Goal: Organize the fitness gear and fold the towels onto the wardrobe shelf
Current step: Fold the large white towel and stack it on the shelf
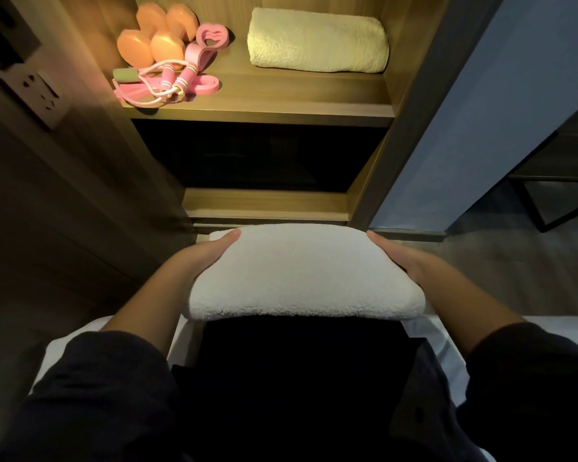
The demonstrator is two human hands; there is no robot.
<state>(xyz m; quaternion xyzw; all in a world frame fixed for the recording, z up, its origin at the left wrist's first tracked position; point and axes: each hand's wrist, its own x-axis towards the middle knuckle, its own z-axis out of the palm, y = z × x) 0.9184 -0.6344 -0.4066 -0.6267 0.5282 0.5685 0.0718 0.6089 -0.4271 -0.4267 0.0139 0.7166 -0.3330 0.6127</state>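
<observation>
Terry-cloth white towel (304,275), folded, 6 o'clock: left hand (211,251) and right hand (397,258) grip its ends, fingers clamped underneath; unshelved. Shelf (264,105), 12 o'clock: dumbbells (157,35), skipping rope (167,81), cream towel (317,41) placed.

Folded white towel (302,275) flat, low front; cream towel (317,41), dumbbells (167,41), rope (185,80) on shelf (281,95) (lit).

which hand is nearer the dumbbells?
Left. The left hand holds the white towel's left side, below the dumbbells; the right hand holds its right side, farther off.
</observation>
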